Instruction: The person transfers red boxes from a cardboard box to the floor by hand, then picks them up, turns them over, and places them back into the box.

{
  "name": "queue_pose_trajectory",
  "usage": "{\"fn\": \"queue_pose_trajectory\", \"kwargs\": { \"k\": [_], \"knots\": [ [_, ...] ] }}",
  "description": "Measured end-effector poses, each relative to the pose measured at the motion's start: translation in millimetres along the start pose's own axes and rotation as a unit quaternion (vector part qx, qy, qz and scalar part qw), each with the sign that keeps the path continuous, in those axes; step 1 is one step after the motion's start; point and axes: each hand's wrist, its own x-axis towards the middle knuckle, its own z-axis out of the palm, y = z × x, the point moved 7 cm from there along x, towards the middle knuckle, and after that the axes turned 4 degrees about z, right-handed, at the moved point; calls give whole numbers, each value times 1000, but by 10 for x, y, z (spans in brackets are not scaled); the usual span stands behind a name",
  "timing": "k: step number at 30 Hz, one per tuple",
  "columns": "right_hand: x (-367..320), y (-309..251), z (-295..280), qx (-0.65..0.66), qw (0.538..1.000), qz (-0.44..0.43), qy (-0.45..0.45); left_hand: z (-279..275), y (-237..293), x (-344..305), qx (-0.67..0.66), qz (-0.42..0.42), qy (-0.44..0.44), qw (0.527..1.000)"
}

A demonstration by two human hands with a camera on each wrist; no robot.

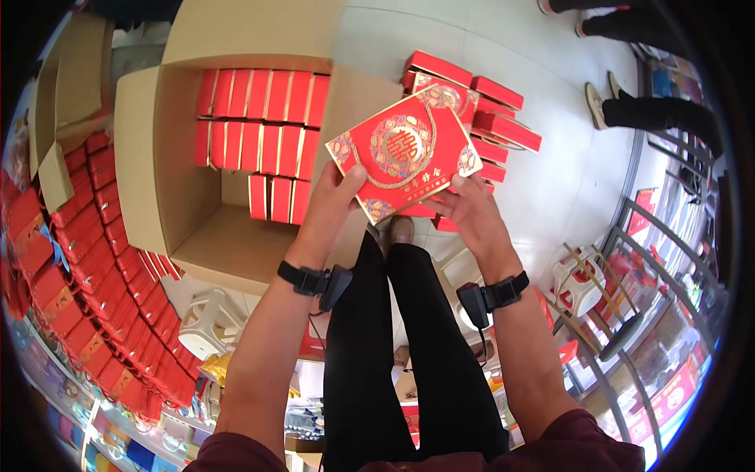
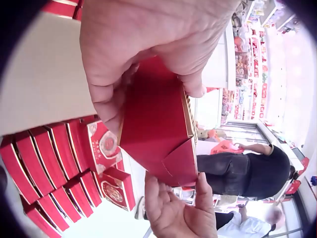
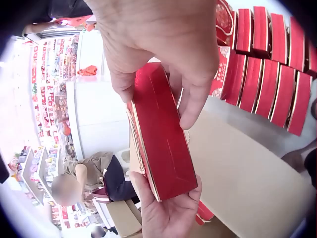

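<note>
A red gift box (image 1: 403,153) with gold edges, a round medallion, the printed word WEDDING and a gold rope handle is held up between both hands. The left hand (image 1: 334,206) grips its left end, thumb on the printed face. At the right end, the right hand (image 1: 477,216) holds the lower corner between thumb and fingers. Seen from the left wrist, the box's plain red side (image 2: 153,119) spans from one hand to the other. The right wrist view shows the opposite narrow side (image 3: 163,134), with the rope hanging along the printed face.
An open cardboard carton (image 1: 141,157) at the left holds rows of similar red boxes (image 1: 263,94). More red boxes (image 1: 495,126) stand on the floor beyond the hands. Stacked red bags (image 1: 110,267) line the far left. Stools (image 1: 208,322) and a metal railing (image 1: 653,236) flank the person.
</note>
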Motion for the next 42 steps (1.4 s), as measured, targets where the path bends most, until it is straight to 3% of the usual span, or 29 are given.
{"fn": "queue_pose_trajectory", "kwargs": {
  "k": [5,6,11,13,16,19,23,34,37,42],
  "knots": [
    [43,508,516,11,991,110,-80,-565,398,-481,-45,-12,7,999],
    [46,685,541,-20,985,158,-69,-695,509,-600,-26,-13,24,999],
    [5,1001,837,-101,968,213,-82,-1970,1063,-1009,141,57,146,977],
    [22,1095,879,-102,964,228,-88,-2445,1389,-1152,285,63,235,927],
    [45,1184,930,-102,961,240,-94,-3057,1616,-1085,586,102,249,765],
    [53,1230,962,-102,958,250,-93,-3378,1457,-822,681,41,272,679],
    [93,1239,1003,-128,953,255,-100,-3713,932,-336,723,-46,255,640],
    [319,1427,739,-127,953,266,-69,-3831,-54,351,708,-122,213,662],
    [371,1449,706,-129,952,269,-65,-3993,-247,406,695,-132,193,680],
    [466,1451,509,-112,957,262,-53,-4262,-639,389,613,-130,186,757]
  ]
}}
